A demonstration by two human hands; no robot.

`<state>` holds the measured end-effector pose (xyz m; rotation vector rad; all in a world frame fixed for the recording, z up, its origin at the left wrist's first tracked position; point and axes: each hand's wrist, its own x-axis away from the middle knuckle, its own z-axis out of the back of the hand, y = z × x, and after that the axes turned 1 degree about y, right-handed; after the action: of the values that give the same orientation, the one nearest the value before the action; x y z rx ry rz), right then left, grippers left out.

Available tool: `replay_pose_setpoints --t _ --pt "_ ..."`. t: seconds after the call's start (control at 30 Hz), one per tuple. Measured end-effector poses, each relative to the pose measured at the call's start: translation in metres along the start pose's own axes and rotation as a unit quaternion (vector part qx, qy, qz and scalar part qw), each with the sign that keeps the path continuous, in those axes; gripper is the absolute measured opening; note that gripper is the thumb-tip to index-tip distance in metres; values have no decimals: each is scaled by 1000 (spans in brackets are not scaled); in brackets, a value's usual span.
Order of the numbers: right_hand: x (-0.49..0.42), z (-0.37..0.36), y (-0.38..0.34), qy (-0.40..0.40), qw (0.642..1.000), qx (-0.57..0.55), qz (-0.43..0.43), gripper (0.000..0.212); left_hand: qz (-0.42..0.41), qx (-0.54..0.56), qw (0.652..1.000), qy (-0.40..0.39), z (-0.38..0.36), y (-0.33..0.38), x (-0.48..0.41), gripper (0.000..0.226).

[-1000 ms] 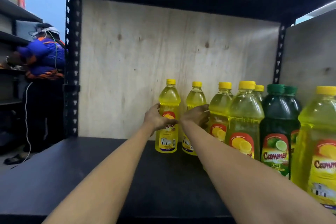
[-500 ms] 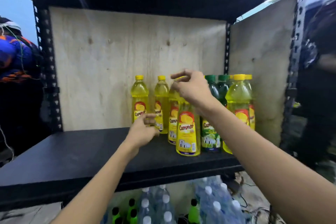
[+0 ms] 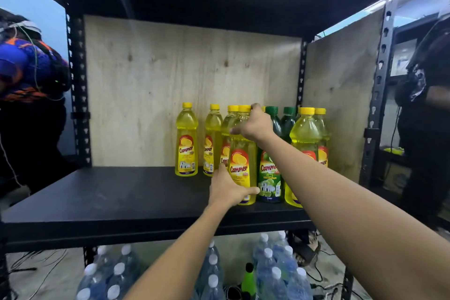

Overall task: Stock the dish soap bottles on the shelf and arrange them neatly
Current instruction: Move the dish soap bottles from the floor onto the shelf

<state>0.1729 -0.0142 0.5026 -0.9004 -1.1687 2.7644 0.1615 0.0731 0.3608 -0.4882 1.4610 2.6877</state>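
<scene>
Several dish soap bottles stand on the right half of the black shelf [image 3: 117, 200], against the plywood back. A front yellow bottle [image 3: 241, 168] stands near the shelf's front edge. My left hand [image 3: 229, 189] wraps its lower body and my right hand [image 3: 253, 124] grips its shoulder below the cap. To its right stands a green lime bottle [image 3: 269, 178], then another yellow bottle [image 3: 304, 134]. Two yellow bottles [image 3: 186, 140] stand at the back left of the group.
Plywood panels close the back [image 3: 170, 80] and right side [image 3: 341, 95] of the bay. Water bottles [image 3: 272, 273] are packed under the shelf. A person in blue [image 3: 26, 68] stands at the left, another in black [image 3: 428, 105] at the right.
The view has pulled back from the shelf. Both hands left the two back bottles and came forward; they now hold the front yellow bottle, left hand low, right hand high.
</scene>
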Motion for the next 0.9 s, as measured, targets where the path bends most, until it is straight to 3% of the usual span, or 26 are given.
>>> replay_pose_setpoints --t 0.1,0.27,0.4,0.53,0.67,0.9 --pt "4 -5 3 33 999 40 18 80 -2 4 999 42 -8 1 -1 119" --pt "27 -3 -11 67 995 7 75 68 -37 19 993 114 5 -1 8 90" --pt "31 -20 -65 65 986 -31 152 67 -78 12 978 195 63 -14 -1 89" --pt "0 -89 -136 34 982 -95 162 72 -79 -39 966 244 152 -56 -40 80" --pt "-22 -185 -196 -13 977 -108 185 67 -18 -93 959 266 224 -116 -93 70" --pt "-56 -318 -240 -84 975 -120 169 68 33 -104 950 292 271 -207 -168 68"
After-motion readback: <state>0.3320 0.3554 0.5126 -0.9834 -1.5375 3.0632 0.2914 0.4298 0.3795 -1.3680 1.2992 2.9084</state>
